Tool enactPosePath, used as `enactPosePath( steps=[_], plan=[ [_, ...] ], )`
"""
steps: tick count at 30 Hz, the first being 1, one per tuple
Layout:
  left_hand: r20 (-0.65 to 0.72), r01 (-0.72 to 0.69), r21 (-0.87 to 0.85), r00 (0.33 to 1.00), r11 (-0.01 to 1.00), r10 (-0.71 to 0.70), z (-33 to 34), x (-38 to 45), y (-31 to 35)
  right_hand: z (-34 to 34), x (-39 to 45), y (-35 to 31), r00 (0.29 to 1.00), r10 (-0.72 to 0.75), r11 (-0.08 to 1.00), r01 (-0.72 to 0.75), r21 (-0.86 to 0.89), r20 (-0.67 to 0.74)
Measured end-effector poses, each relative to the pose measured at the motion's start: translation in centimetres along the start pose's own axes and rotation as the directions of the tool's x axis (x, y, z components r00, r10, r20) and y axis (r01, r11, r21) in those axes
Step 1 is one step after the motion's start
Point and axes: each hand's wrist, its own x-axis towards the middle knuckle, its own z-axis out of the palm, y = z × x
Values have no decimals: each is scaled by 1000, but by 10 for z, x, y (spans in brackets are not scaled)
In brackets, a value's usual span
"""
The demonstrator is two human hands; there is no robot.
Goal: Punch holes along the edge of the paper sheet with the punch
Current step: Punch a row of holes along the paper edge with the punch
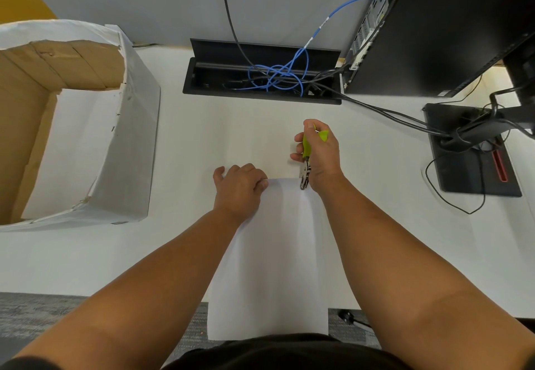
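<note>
The right hand (pixel 320 154) is wrapped around the green handles of the punch (pixel 306 164), fingers curled tight on them, with the metal head pointing back toward the person and biting over the far edge of the paper sheet (pixel 272 268) near its right corner. The left hand (pixel 238 187) holds the same far edge by its left corner, fingers curled over the sheet and the thumb tip lying on top of the paper.

The sheet runs lengthwise away from the person on the white desk (pixel 86 257), its near end hanging over the desk's front edge above the grey carpet (pixel 34 311).

To the left stands a cardboard box (pixel 58 126) with white outer sides, open at the top. Beyond the hands a black cable tray (pixel 202 80) is sunk into the desk, its lid up, holding a tangle of blue cable (pixel 278 76) and black leads. At the right are a black computer case (pixel 434 31) and a monitor stand (pixel 469 152).
</note>
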Motion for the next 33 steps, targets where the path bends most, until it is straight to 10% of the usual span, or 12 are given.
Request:
enactPosePath(
  steps=[33],
  plan=[
    [2,-12,-47,1000,999,12,4,6,-1,0,7,4,998,-66,998,66,-3,-16]
  ],
)
